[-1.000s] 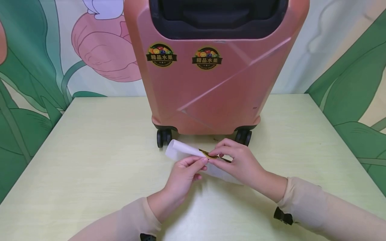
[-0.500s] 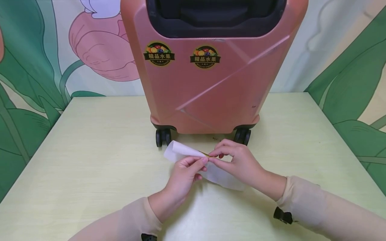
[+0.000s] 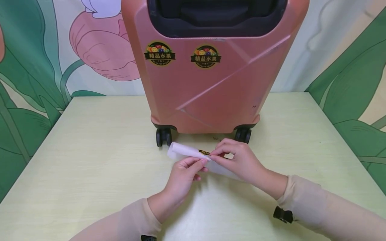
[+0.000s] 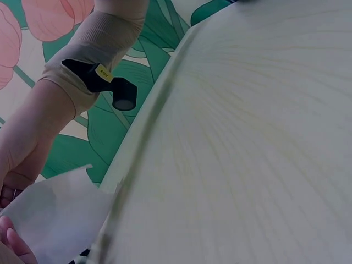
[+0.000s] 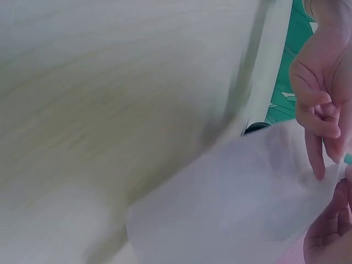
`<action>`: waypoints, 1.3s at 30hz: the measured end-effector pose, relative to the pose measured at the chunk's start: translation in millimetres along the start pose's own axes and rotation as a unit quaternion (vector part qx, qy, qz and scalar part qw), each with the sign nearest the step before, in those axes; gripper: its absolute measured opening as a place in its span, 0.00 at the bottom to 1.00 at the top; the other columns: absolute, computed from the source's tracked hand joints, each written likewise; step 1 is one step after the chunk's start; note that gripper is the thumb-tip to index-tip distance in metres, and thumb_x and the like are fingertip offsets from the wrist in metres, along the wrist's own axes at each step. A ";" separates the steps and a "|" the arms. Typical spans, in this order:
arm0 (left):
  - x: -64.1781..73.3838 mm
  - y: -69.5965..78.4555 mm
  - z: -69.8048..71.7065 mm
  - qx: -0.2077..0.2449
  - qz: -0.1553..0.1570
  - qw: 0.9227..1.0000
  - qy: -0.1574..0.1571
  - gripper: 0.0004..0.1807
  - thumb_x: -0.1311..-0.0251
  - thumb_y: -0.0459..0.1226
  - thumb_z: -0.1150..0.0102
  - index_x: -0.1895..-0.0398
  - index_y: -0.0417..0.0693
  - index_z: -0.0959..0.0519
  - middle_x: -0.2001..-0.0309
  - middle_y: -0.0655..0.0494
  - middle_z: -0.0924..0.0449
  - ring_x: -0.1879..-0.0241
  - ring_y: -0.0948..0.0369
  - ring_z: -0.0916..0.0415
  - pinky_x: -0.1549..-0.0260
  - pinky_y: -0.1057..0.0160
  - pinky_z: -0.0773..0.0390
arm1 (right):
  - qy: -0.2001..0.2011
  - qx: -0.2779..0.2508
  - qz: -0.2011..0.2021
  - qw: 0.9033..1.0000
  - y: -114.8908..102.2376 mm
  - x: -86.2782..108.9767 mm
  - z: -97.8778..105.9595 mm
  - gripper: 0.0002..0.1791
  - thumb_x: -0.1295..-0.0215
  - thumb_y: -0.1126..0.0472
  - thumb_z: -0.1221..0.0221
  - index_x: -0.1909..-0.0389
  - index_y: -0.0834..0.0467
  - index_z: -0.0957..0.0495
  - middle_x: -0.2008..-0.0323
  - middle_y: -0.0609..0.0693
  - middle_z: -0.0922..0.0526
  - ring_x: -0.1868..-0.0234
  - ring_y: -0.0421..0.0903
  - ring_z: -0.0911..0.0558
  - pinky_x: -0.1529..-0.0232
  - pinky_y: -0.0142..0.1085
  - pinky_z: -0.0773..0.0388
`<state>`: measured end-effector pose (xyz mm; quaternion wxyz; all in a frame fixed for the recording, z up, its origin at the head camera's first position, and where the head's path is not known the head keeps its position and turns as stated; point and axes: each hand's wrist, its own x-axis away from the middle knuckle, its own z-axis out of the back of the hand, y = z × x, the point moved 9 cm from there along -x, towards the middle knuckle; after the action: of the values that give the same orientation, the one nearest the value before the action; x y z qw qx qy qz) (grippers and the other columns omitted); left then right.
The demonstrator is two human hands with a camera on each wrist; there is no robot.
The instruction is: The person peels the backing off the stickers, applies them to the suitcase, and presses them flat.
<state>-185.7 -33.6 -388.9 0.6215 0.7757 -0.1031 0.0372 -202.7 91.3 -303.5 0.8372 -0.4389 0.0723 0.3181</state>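
Observation:
My left hand pinches the near edge of a curled white sticker sheet between thumb and fingers, low in front of the suitcase. On the sheet's upper side shows a strip of a black-and-gold sticker. Thumb and fingertips of my right hand pinch the sheet at that sticker, close to the left fingertips; whether the sticker is lifted there cannot be made out. The right wrist view shows the sheet's plain white back. In the left wrist view part of the sheet hangs beside the fingers.
A pink hard-shell suitcase stands upright on black wheels at the back of the pale table. Two round fruit stickers, a left one and a right one, are on its front. A printed floral backdrop surrounds the table.
Both hands stay nearly in place. The sheet has tilted back and forth: its right flap hung lower half a second ago and is now raised, with more of the black sticker showing again.

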 end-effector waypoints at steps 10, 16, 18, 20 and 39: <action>-2.8 -11.1 4.7 0.007 0.035 0.999 0.006 0.13 0.40 0.37 0.41 0.60 0.33 0.20 0.66 0.54 0.16 0.74 0.67 0.23 0.76 0.70 0.30 | 0.035 0.022 0.009 0.999 0.4 -5.4 12.6 0.05 0.51 0.68 0.31 0.73 0.56 0.15 0.72 0.40 0.20 0.70 0.37 0.24 0.71 0.31 0.25; -4.3 -17.3 5.6 0.016 0.064 0.998 0.005 0.12 0.40 0.39 0.41 0.61 0.38 0.20 0.61 0.53 0.16 0.75 0.68 0.23 0.77 0.72 0.30 | 0.053 0.031 0.015 0.998 2.1 -8.9 18.4 0.06 0.52 0.69 0.31 0.73 0.57 0.16 0.73 0.40 0.20 0.70 0.37 0.24 0.67 0.30 0.24; -4.7 -21.1 6.1 0.025 0.080 0.997 0.004 0.10 0.40 0.39 0.41 0.61 0.40 0.21 0.62 0.54 0.16 0.76 0.68 0.24 0.77 0.72 0.30 | 0.056 0.031 0.013 0.998 3.3 -10.0 20.3 0.05 0.52 0.69 0.31 0.73 0.57 0.16 0.73 0.41 0.20 0.70 0.37 0.23 0.67 0.30 0.24; -5.2 -25.3 6.1 0.035 0.096 0.995 0.002 0.09 0.40 0.38 0.42 0.62 0.41 0.21 0.62 0.54 0.16 0.76 0.69 0.25 0.78 0.73 0.30 | 0.057 0.029 0.006 0.998 5.4 -10.9 21.9 0.05 0.51 0.69 0.32 0.73 0.57 0.16 0.73 0.41 0.20 0.70 0.37 0.23 0.66 0.31 0.23; 3.0 -45.7 -3.2 0.059 0.144 0.986 -0.067 0.23 0.32 0.39 0.53 0.42 0.31 0.36 0.55 0.46 0.19 0.74 0.69 0.22 0.80 0.75 0.29 | 0.056 0.019 -0.047 0.997 21.2 -7.8 20.2 0.04 0.49 0.68 0.33 0.72 0.58 0.15 0.72 0.41 0.21 0.70 0.38 0.24 0.66 0.31 0.24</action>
<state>-173.2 -21.4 -431.4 0.5549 0.7884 -0.2528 0.0807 -224.6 112.2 -302.8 0.8542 -0.4429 0.1039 0.2517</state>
